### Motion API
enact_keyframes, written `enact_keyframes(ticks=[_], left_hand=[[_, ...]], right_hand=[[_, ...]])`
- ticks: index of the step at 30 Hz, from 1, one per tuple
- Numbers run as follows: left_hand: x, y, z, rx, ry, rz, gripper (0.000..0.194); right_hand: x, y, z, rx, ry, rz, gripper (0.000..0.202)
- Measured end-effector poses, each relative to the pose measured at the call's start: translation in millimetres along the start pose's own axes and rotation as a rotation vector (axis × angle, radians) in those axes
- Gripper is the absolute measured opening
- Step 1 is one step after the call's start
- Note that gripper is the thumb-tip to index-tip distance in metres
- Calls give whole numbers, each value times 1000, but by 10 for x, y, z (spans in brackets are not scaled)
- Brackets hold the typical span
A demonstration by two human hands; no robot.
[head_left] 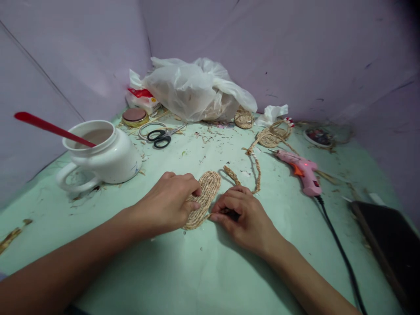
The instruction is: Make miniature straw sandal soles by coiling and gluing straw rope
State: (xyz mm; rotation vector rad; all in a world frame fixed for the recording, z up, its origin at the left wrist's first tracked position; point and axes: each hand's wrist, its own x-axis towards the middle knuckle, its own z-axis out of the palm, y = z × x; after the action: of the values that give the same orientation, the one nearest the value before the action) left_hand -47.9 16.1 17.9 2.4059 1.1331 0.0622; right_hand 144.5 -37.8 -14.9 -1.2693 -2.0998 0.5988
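Note:
A long oval sole-shaped piece of coiled straw braid lies on the green tabletop in front of me. My left hand is closed over its left side, thumb and curled fingers gripping it. On the other side, my right hand pinches the straw braid cord close to where it leaves the oval's lower right edge. The cord runs out behind that hand, and its free-looking stub shows just above the knuckles. Part of the oval is hidden under my left fingers.
A pink glue gun with a lit red light lies at right, its black cable trailing forward beside a dark phone-like slab. At left stands a white mug holding a red stick. Scissors and a plastic bag lie behind.

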Motion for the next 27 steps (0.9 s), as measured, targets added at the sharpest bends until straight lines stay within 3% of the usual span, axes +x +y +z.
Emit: enact_keyframes(ticks=[13, 19, 22, 27], left_hand=[[-20, 13, 26, 12, 1, 0, 16], [-13, 4, 8, 30, -8, 12, 15], [-15, 19, 2, 38, -12, 24, 16], [-63, 137, 34, 141, -1, -34, 40]], right_hand=[[16, -27, 83, -44, 27, 50, 10], [-17, -48, 128, -43, 217, 46, 18], [-24, -61, 150, -40, 246, 40, 23], [-16, -66, 164, -29, 267, 26, 22]])
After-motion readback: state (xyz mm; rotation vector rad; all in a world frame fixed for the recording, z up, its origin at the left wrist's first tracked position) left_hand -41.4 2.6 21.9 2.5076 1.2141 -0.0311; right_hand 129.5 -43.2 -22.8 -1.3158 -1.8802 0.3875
